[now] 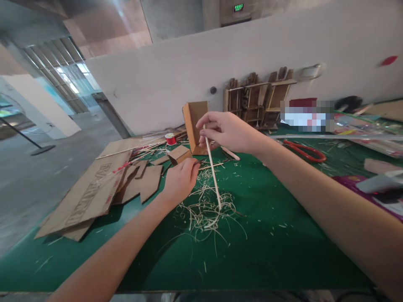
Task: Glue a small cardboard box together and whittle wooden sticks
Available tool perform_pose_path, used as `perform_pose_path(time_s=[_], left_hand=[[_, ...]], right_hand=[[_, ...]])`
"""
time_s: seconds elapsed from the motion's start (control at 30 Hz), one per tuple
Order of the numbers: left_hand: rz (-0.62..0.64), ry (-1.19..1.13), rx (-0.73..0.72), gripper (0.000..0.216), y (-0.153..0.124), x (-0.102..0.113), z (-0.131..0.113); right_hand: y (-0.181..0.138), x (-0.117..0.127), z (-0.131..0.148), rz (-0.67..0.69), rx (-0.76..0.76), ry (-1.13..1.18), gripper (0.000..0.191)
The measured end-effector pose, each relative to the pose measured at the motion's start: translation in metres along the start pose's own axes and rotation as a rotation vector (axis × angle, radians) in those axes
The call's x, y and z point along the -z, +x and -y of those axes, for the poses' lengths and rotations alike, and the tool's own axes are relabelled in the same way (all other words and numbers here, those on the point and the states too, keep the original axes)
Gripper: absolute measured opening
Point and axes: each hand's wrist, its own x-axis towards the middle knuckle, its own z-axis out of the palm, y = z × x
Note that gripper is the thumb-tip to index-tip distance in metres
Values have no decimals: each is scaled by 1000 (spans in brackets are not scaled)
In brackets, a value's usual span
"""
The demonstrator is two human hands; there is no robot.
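My right hand [225,130] is raised over the middle of the table, its fingers closed on the upper end of a thin pale wooden stick [213,172]. The stick slants down, and its lower end meets a tangle of fine curled shavings [203,216]. To the left, my left hand [181,180] is low and closed. A small dark tip shows by its fingers, but what it belongs to is hidden. Behind both hands stands an upright, open cardboard box [188,126]; a smaller cardboard piece [179,154] is just beyond my left hand.
Cardboard sheets [85,188] cover the green table's [267,260] left side. A red spool [170,139] and several thin sticks are at the back. Red-handled scissors [305,151] lie right. Wooden frames [261,100] lean on the white wall [176,75].
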Motion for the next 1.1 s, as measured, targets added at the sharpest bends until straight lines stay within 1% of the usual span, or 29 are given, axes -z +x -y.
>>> perform_pose_path(time_s=[0.1,0.17,0.2,0.23,0.3,0.37,0.4,0.47,0.57,0.63,0.73,0.8,0.87,0.97,1.1], left_hand=[[-45,16,114,23,2,6,-2],[-27,21,203,22,4,12,-5],[-11,23,219,21,4,14,-6],[5,25,202,21,4,15,-6],[49,35,93,23,3,13,-5],[113,64,-16,28,2,7,-3],[148,81,-41,30,1,3,-2],[210,111,-42,34,1,-1,0],[244,140,-33,36,1,-3,0],[230,164,-43,37,1,-2,-1],[188,188,-57,39,0,-2,-1],[171,191,-62,39,0,-2,-1],[168,198,-75,38,2,1,-3],[195,240,-95,36,5,11,-8],[258,295,-101,36,10,21,-12]], right_hand=[[0,0,1,-11,22,1,13],[0,1,-2,-12,8,22,12],[1,1,-4,-14,-6,38,12],[2,1,-7,-17,-22,57,11],[3,-1,-12,-21,-48,97,9],[5,-4,-17,-17,-60,124,6],[6,-5,-19,-15,-62,129,5],[6,-7,-21,-14,-68,122,5],[5,-7,-21,-26,-88,84,6],[5,-7,-18,-40,-83,39,5],[3,-8,-13,-63,-34,-40,3],[3,-9,-10,-79,-27,-95,5],[2,-8,-7,-102,-45,-167,9],[2,-7,-4,-128,-51,-270,14],[2,-6,-5,-112,-21,-254,10]])
